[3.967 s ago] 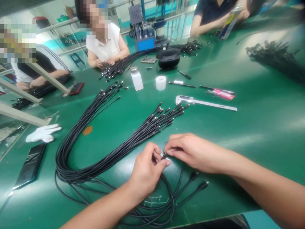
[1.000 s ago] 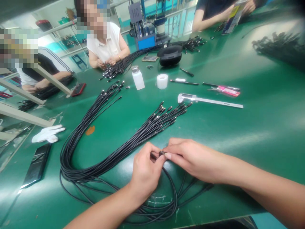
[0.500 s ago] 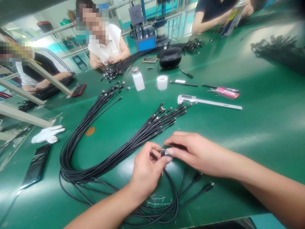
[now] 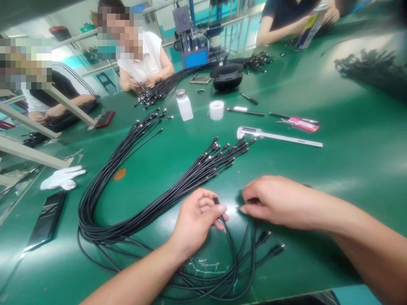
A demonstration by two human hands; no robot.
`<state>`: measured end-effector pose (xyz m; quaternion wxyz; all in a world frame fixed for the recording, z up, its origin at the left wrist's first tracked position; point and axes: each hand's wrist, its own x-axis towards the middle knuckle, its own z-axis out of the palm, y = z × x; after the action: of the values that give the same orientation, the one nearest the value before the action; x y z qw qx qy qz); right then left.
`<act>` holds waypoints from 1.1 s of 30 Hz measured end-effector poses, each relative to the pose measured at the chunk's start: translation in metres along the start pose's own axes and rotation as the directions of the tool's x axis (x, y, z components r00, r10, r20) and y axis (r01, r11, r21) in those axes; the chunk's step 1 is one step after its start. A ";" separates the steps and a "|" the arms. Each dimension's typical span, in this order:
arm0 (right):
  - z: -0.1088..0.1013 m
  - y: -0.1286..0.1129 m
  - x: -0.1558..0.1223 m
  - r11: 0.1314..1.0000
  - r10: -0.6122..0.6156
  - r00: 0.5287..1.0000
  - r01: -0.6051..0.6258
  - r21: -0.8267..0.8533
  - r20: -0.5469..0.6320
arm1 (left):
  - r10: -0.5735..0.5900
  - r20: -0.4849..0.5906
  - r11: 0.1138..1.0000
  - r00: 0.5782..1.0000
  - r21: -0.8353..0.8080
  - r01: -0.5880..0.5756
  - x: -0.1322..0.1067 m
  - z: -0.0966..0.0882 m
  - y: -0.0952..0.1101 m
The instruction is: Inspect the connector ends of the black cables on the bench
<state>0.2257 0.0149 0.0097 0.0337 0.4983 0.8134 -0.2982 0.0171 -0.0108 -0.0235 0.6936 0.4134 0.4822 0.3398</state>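
My left hand (image 4: 195, 218) is closed around the end of a black cable, with the dark connector (image 4: 216, 201) poking up between thumb and fingers. To its right, my right hand (image 4: 273, 202) is closed too, pinching another black cable (image 4: 253, 237) that hangs down below it; the end in its fingers is mostly hidden. Two loose cable plugs (image 4: 277, 250) with metal tips lie on the table just below my right hand. A large bundle of black cables (image 4: 133, 222) curves in a U beyond my left hand, its plugs fanned out.
On the green table (image 4: 349, 182) are a digital caliper (image 4: 286, 137), a tape roll (image 4: 216, 110), a white bottle (image 4: 184, 106), a black case (image 4: 226, 77), a white glove (image 4: 63, 178) and a phone (image 4: 47, 218). Co-workers sit across, one handling cables (image 4: 155, 91).
My right hand has moved right, away from my left hand, lifting a cable with it. My left hand stays nearly in place, its connector now tilted and lower in the fingers.
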 end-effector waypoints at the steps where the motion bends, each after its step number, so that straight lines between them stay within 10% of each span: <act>1: 0.000 0.003 -0.001 0.999 0.020 1.000 -0.019 -0.029 0.021 | -0.001 -0.002 1.000 1.000 0.002 0.001 0.000 0.000 -0.001; 33: 0.003 -0.001 0.007 0.971 -0.045 0.964 0.104 0.214 -0.261 | 0.042 0.077 0.995 0.996 0.088 -0.048 -0.001 0.000 -0.003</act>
<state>0.2205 0.0185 0.0056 -0.1391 0.5019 0.7900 -0.3236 0.0168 -0.0126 -0.0257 0.6843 0.4674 0.4609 0.3176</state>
